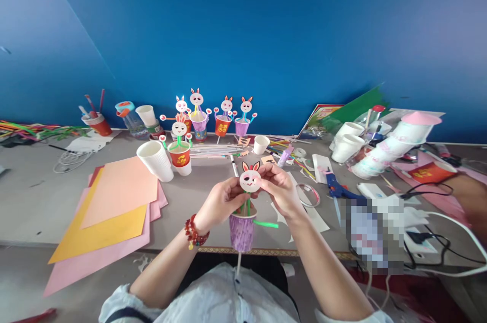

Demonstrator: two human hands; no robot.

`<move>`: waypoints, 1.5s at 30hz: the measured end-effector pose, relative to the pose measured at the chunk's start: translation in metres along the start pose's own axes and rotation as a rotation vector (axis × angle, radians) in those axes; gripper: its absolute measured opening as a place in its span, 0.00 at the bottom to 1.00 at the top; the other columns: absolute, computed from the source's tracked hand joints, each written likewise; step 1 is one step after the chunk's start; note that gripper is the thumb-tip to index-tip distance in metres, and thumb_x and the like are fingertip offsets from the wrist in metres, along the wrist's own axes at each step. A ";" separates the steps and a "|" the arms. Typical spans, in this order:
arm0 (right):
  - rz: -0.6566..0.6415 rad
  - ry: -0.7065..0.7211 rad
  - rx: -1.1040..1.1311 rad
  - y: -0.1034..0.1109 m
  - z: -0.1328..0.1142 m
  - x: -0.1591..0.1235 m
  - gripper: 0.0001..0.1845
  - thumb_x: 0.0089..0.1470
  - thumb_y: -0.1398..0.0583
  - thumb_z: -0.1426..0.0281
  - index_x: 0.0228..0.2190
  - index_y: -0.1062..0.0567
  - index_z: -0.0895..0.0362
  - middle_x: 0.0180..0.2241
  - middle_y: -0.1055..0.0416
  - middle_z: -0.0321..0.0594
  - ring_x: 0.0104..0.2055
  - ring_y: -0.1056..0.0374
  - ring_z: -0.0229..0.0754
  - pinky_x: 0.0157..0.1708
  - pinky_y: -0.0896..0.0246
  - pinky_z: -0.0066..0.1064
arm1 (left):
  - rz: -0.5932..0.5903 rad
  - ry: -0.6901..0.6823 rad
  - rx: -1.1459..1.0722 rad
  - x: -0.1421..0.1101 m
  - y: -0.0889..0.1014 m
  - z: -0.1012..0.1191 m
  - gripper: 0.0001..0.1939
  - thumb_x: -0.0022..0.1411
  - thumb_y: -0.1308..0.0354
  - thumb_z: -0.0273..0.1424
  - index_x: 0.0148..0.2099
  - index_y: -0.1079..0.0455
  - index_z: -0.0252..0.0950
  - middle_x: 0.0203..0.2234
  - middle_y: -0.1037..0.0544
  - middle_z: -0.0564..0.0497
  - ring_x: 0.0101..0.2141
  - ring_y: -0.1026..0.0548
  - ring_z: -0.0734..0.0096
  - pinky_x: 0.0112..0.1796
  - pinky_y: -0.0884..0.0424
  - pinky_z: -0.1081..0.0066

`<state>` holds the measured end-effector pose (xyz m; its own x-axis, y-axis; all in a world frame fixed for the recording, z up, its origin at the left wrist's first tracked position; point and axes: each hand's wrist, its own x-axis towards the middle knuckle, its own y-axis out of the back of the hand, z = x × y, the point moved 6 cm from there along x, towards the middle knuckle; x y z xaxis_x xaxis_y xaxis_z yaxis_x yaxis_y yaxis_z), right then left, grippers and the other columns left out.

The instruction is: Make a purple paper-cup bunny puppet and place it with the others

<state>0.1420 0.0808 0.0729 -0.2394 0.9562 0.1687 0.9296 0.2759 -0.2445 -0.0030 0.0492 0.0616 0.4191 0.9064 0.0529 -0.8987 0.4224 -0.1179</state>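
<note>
Rabbit Face Pinched Over a Purple Cup

Held up at the middle of the front edge of the grey table (175, 224): a round white paper rabbit face (250, 181) with red and black ears. Pinched at its right side by the right hand (280, 190), thumb in front and fingers behind, probably to stop the thin paper from turning. Bent in close at the face's lower left, the left hand (224, 202), with its thumb by the thin green stems (248, 206). Maybe there to steady the neck; can't tell how tight.

Just under the hands, a purple-coloured paper cup (242, 234), nearly upright, with a thin white stick (239, 264) poking down from its bottom. Likely too tippy to stand alone on that stick. Out to the right of the cup, a fuzzy green strip (266, 224).

Along the back edge, four more paper rabbit dolls (222, 126), perhaps put there to be out of the way. Nearer, a rabbit doll with a red paper cup (179, 155), set in a white paper cup (184, 168), maybe to hold it up.

Near the left front corner, flat pink, yellow and peach paper sheets (119, 188), overlapping. Toward the right edge, a blue glue gun (338, 187), seemingly close enough for the right hand to reach.
</note>
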 end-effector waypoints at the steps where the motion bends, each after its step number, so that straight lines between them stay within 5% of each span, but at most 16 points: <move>1: 0.011 0.000 0.010 0.001 0.001 0.000 0.12 0.50 0.31 0.65 0.34 0.25 0.54 0.31 0.26 0.37 0.29 0.31 0.39 0.25 0.31 0.29 | 0.009 0.000 0.004 0.000 0.000 0.000 0.19 0.63 0.38 0.39 0.52 0.32 0.33 0.41 0.18 0.41 0.36 0.17 0.60 0.30 0.25 0.73; 14: 0.179 -0.037 0.244 0.011 -0.012 -0.003 0.14 0.42 0.27 0.69 0.31 0.24 0.53 0.30 0.26 0.32 0.25 0.33 0.32 0.25 0.33 0.24 | 0.083 0.040 -0.015 0.003 0.004 -0.003 0.17 0.62 0.38 0.41 0.45 0.33 0.33 0.37 0.17 0.40 0.33 0.17 0.63 0.25 0.28 0.76; 25: 0.084 0.008 -0.048 0.002 0.003 -0.004 0.11 0.50 0.30 0.65 0.34 0.24 0.54 0.30 0.25 0.36 0.30 0.31 0.37 0.30 0.33 0.27 | 0.053 0.035 -0.100 0.001 0.000 0.004 0.18 0.60 0.36 0.39 0.47 0.32 0.32 0.38 0.17 0.40 0.35 0.17 0.60 0.28 0.24 0.74; 45: 0.077 0.108 -0.214 -0.006 -0.005 -0.004 0.10 0.52 0.32 0.63 0.33 0.26 0.53 0.27 0.27 0.34 0.26 0.33 0.37 0.25 0.34 0.28 | 0.010 0.041 -0.165 0.001 0.000 0.003 0.23 0.59 0.34 0.39 0.52 0.32 0.30 0.40 0.17 0.38 0.35 0.17 0.59 0.26 0.26 0.76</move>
<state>0.1389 0.0750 0.0788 -0.1454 0.9543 0.2611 0.9848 0.1649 -0.0543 -0.0030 0.0506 0.0643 0.4178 0.9085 0.0112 -0.8711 0.4040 -0.2794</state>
